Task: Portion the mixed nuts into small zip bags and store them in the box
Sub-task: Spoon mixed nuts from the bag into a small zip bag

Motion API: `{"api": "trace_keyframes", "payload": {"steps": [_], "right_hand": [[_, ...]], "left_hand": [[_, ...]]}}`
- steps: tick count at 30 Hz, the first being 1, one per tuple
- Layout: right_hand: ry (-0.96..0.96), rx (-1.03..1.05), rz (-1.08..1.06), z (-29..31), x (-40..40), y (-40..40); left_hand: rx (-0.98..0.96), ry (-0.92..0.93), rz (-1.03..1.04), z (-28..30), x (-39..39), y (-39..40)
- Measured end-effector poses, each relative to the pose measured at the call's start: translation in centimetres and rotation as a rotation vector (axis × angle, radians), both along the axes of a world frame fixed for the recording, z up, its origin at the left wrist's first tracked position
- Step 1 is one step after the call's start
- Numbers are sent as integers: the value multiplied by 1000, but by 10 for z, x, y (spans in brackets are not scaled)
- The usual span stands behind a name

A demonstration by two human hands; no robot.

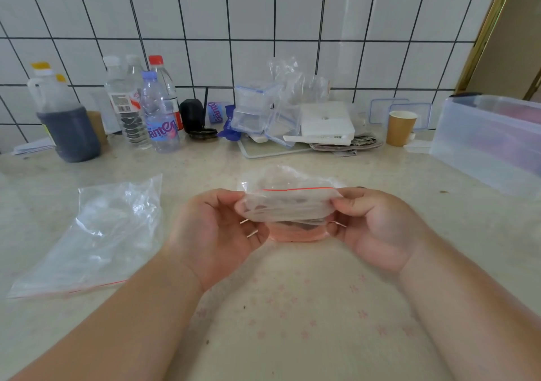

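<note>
Here, zip bag (288,206) between both grips.

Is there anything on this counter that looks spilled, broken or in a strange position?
Nothing is spilled or broken. Only the clear containers at the back lean on each other instead of standing flat. Both hands, left hand and right hand, hold a small zip bag normally.

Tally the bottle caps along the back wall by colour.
Yellow caps, on the dark-liquid jug: 2
White caps: 2
Red cap: 1
Pale blue cap, on the labelled bottle: 1
Total: 6
</note>
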State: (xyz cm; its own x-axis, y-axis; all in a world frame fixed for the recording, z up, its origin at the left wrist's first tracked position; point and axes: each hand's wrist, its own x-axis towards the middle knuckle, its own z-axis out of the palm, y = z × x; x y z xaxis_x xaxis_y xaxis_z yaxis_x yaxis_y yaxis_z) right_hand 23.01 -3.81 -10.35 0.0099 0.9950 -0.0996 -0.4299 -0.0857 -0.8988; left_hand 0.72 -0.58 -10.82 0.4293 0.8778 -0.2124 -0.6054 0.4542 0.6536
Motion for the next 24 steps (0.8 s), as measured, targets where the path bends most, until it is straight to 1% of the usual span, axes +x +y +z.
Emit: {"api": "trace_keyframes", "payload": {"steps": [1, 3, 6, 8, 9, 11, 12, 13, 15, 17, 18, 20, 21, 22, 24], "right_hand": [[75, 13, 67, 1, -1, -2], [145, 24, 158, 2, -3, -4], [187, -23, 219, 5, -4, -4], [106, 20, 189, 4, -6, -3], [55, 53, 149, 3, -7, -2], [-62, 117, 40, -2, -12, -1], [-139, 125, -30, -5, -14, 0], [-230, 129, -95, -7, -16, -1], [-470, 127, -153, -12, -20, -2], [-684, 155, -207, -15, -24, -4], [-754, 180, -252, -17, -24, -3], [-795, 229, -330, -19, -22, -1], [-766, 240, -349, -18, -22, 0], [-718, 238, -357, -18, -21, 1], [-640, 215, -335, -16, -21, 1]], "left_hand": [[-18, -25, 24, -1, 0, 1], [-23, -38, 61, -1, -1, 0], [61, 43, 49, 0, 0, -3], [190, 168, 27, 0, 1, -4], [260, 261, 37, -1, 3, -4], [371, 483, 110, -5, 5, -4], [391, 581, 164, -8, 6, -4], [387, 642, 211, -11, 7, -4], [361, 760, 306, -15, 7, -3], [410, 969, 398, -17, 7, -2], [465, 1099, 436, -16, 6, -2], [603, 1340, 469, -13, 5, -6], [697, 1409, 456, -12, 4, -7], [807, 1446, 423, -11, 3, -9], [1026, 1426, 318, -9, 3, -14]]}}
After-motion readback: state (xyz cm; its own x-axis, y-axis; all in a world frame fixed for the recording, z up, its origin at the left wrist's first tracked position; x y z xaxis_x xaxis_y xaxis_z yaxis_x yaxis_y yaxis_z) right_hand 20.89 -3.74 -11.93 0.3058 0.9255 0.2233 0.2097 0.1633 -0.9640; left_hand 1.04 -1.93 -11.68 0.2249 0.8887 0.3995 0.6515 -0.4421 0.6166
